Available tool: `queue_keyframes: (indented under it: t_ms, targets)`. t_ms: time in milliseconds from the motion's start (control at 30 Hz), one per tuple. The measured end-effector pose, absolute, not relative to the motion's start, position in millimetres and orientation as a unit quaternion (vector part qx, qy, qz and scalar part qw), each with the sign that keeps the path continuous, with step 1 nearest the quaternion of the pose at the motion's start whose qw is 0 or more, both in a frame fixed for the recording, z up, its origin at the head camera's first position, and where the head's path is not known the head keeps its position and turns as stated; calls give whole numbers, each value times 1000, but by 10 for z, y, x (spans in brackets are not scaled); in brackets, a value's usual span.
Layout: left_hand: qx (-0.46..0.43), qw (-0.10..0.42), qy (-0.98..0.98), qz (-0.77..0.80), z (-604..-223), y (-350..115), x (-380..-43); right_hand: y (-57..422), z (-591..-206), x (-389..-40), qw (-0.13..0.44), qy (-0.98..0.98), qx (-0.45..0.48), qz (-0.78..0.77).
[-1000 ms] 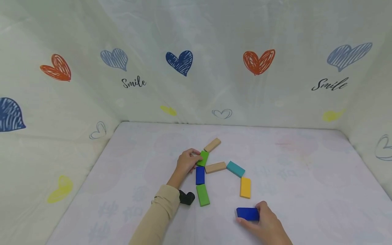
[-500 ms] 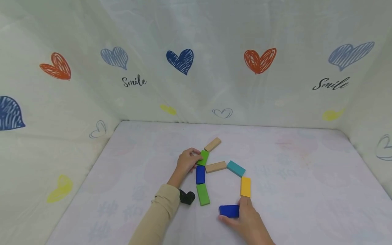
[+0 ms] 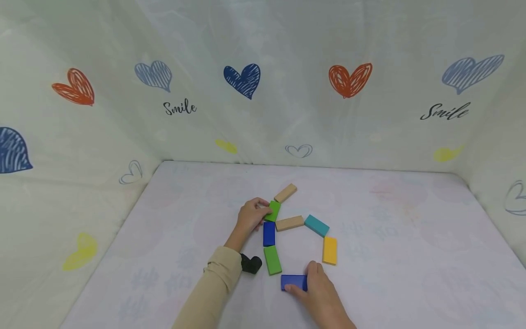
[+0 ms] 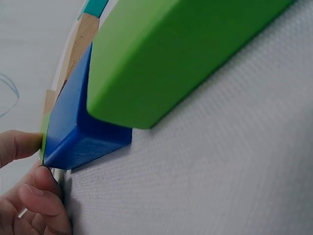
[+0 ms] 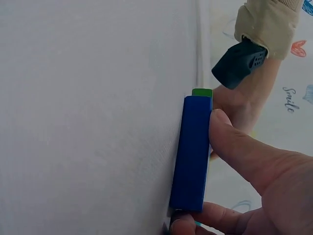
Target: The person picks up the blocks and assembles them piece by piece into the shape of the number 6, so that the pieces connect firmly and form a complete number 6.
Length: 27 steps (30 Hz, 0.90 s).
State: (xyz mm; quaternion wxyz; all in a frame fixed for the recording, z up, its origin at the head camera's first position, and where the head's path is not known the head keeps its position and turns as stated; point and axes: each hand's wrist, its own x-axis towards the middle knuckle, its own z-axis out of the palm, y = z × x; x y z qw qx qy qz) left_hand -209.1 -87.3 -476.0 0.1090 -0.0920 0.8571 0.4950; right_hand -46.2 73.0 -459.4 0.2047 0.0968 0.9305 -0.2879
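Note:
My left hand (image 3: 249,217) holds the upper green block (image 3: 274,211) between thumb and fingers. Below that block a blue block (image 3: 269,234) and a second green block (image 3: 273,260) run end to end down the table. In the left wrist view the blue block (image 4: 73,117) hides most of the held one. My right hand (image 3: 322,292) grips another blue block (image 3: 289,278), lying crosswise near the foot of the lower green block with a gap between. The right wrist view has the thumb on one long side of this blue block (image 5: 191,154) and fingertips at its near end.
A wooden block (image 3: 289,223) branches right from the column, followed by a teal block (image 3: 317,225) and a yellow block (image 3: 330,250) in a curve. Another wooden block (image 3: 285,193) slants away at the top. A black wrist camera (image 3: 251,263) sits at the left sleeve (image 3: 223,267).
My right hand has carried its blue block leftward, from below the yellow block to near the lower green block. My left hand stays on the upper green block.

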Motion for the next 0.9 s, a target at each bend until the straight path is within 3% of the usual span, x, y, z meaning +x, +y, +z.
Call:
queue_keyframes:
  t_ms: [433, 900]
  targets:
    - [-92, 104, 858, 495, -4779, -883, -2093, 716, -4567, -489, 183, 932, 86, -301]
    - [-93, 104, 856, 497, -4775, -870, -2094, 752, -4571, -533, 207, 925, 114, -299]
